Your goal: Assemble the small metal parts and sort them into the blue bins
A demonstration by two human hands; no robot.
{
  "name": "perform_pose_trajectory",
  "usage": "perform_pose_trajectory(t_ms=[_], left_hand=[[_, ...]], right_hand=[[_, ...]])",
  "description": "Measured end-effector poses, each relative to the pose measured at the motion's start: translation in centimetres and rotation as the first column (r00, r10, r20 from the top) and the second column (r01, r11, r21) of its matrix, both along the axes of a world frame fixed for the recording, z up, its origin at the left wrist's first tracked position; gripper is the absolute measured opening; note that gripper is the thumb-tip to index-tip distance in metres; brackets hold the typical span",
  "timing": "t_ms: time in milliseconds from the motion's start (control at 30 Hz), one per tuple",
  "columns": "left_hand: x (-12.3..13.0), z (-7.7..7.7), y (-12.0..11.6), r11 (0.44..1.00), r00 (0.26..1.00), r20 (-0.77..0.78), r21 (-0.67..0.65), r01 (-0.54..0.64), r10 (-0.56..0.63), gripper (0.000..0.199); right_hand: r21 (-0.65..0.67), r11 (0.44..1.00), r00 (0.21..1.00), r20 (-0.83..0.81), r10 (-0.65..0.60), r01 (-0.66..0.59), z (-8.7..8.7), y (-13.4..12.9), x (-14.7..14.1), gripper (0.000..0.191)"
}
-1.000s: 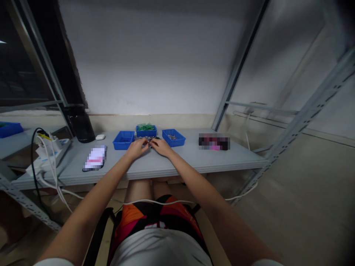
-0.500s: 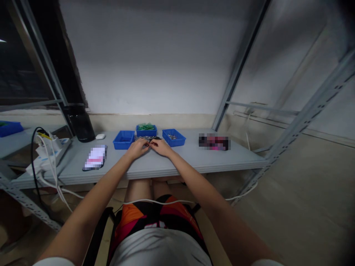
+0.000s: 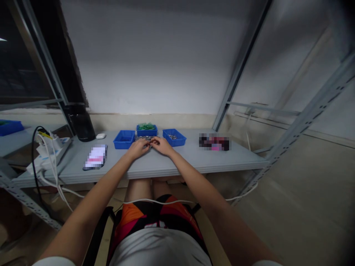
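Observation:
My left hand (image 3: 138, 147) and my right hand (image 3: 161, 146) meet fingertip to fingertip over the grey table (image 3: 194, 159). The fingers of both are closed on something too small to make out. Just behind them lies a pile of small metal parts (image 3: 142, 138). A blue tray (image 3: 124, 139) stands to the left of the pile, another blue tray (image 3: 174, 137) with some metal parts in it to the right, and a third blue tray (image 3: 146, 132) holding green pieces at the back.
On the left are a phone (image 3: 95, 157), a white case (image 3: 100, 136), a black cylinder (image 3: 81, 123) and a power strip (image 3: 50, 157) with cables. A blurred dark and red item (image 3: 215, 142) lies at right. Metal shelf posts flank the table.
My right hand's fingers have shifted slightly, and the dark item seen behind the fingertips before no longer shows there. My left hand has hardly moved.

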State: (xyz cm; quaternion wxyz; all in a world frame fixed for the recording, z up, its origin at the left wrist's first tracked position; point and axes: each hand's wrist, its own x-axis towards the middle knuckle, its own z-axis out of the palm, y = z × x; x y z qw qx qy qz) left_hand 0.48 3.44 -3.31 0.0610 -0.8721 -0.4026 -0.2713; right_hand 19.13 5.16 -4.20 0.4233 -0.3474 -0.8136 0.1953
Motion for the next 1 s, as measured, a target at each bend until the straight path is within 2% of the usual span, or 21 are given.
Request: perform_pose_trajectory(t_ms=[167,333,533,633,700,767,833,900,1000], left_hand=[[-0.1,-0.1,0.1,1.0,1.0,-0.023,-0.018,0.002,-0.003,0.021],[0.0,0.3,-0.2,0.999,0.998,0.033,0.002,-0.054,0.054,0.022],[0.1,0.4,-0.3,0.989,0.995,0.055,0.116,-0.092,0.086,0.024],[-0.5,0.8,-0.2,0.97,0.983,0.085,0.167,-0.175,0.163,0.023],[-1.3,1.3,-0.1,0.933,0.954,0.118,0.207,-0.295,0.276,0.024],[-2.2,1.6,0.1,0.854,0.877,0.187,0.211,-0.476,0.442,0.028],[-2.9,1.8,0.3,0.77,0.784,0.229,0.165,-0.616,0.577,0.031],[-3.3,1.8,0.3,0.716,0.719,0.24,0.115,-0.689,0.653,0.035],[-3.4,1.6,0.2,0.685,0.68,0.241,0.077,-0.724,0.692,0.038]], right_hand=[[0.075,0.997,0.997,0.074,-0.018,0.012,-0.1,0.1,0.0,0.016],[0.052,0.997,0.998,0.035,-0.05,0.049,-0.1,0.3,0.3,0.018],[0.049,0.999,1.0,0.021,-0.023,0.022,0.0,0.3,0.3,0.021],[0.059,0.994,0.996,0.01,-0.091,0.09,0.0,0.4,0.5,0.021],[0.083,0.981,0.982,0.052,-0.181,0.176,-0.1,0.5,0.7,0.021],[0.119,0.971,0.96,0.165,-0.227,0.209,-0.2,0.6,0.9,0.018],[0.148,0.971,0.929,0.296,-0.223,0.186,-0.5,0.7,1.0,0.016],[0.158,0.973,0.893,0.393,-0.221,0.171,-0.7,0.7,0.9,0.016],[0.153,0.974,0.857,0.464,-0.222,0.169,-0.8,0.7,0.9,0.017]])
